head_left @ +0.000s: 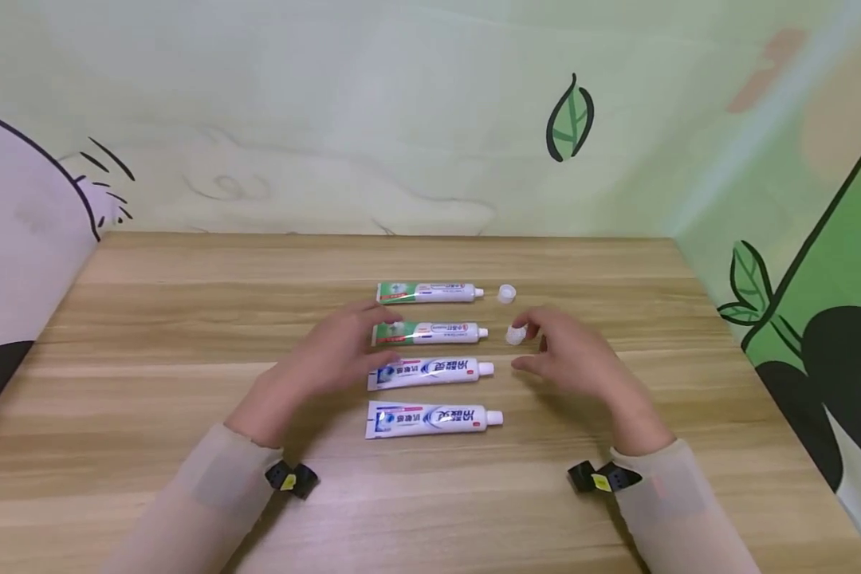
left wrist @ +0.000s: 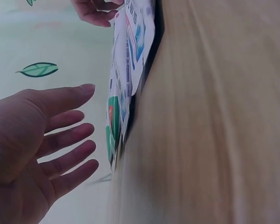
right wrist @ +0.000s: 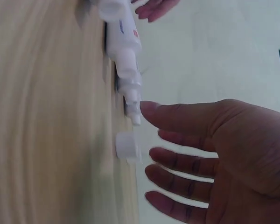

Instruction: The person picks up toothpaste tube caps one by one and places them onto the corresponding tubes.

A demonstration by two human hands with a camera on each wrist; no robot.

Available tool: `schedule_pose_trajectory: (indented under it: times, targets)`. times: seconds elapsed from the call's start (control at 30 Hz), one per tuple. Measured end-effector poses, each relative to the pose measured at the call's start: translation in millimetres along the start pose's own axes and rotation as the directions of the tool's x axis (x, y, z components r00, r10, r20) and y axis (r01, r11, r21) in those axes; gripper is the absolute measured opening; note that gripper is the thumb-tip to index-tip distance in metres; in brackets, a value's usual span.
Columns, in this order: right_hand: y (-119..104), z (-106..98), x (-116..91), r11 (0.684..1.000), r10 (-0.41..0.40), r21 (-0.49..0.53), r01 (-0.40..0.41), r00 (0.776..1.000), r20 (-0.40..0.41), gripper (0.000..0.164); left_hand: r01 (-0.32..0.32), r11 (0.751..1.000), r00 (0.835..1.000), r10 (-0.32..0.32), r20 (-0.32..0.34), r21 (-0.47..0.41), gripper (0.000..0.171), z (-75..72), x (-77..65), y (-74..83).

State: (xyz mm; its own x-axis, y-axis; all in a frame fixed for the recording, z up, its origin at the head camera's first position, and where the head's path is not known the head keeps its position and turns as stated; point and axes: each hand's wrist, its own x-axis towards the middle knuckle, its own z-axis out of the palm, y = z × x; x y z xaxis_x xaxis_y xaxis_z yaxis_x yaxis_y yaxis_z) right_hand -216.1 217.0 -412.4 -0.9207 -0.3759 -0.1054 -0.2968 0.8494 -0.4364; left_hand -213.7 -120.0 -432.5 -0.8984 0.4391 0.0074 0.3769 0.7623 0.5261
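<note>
Two green-and-white toothpaste tubes lie at the back of a row, the far tube (head_left: 430, 292) and the near one (head_left: 434, 332), each with a bare thin nozzle. In front lie two blue-and-white toothpaste tubes, (head_left: 430, 371) and the nearest tube (head_left: 430, 419), with white caps on their ends. My left hand (head_left: 333, 351) hovers over the tail ends of the middle tubes, fingers spread and holding nothing, as the left wrist view shows. Beside the near green tube's nozzle sits a loose white cap (head_left: 515, 335). Close above it is my right hand (head_left: 570, 351), fingers apart and grasping nothing.
Another loose white cap (head_left: 506, 293) rests off the far green tube's nozzle. Everything lies on a wood-grain table (head_left: 186, 319). Behind it stands a wall (head_left: 330, 119) painted with leaves and cartoon shapes. Each sleeve carries a small black wrist device, such as the left one (head_left: 292, 479).
</note>
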Motion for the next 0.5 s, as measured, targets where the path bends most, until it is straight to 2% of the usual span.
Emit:
schedule_pose_trajectory:
  times: [0.1, 0.23, 0.5]
  targets:
    - [6, -3, 0, 0.999, 0.041, -0.002, -0.041, 0.999, -0.008, 0.057, -0.002, 1.0, 1.0, 0.001, 0.015, 0.008, 0.062, -0.2, 5.4, -1.7]
    - [12, -1, 6, 0.999, 0.041, 0.013, -0.042, 0.999, 0.007, 0.065, 0.0, 1.0, 0.999, -0.001, 0.043, 0.021, 0.064, 0.2, 14.8, -3.8]
    - [12, 3, 28, 0.996, 0.049, 0.067, -0.056, 0.994, 0.102, 0.064, -0.009, 1.0, 0.998, 0.01, 0.065, -0.014, 0.065, 4.5, 26.7, -11.6]
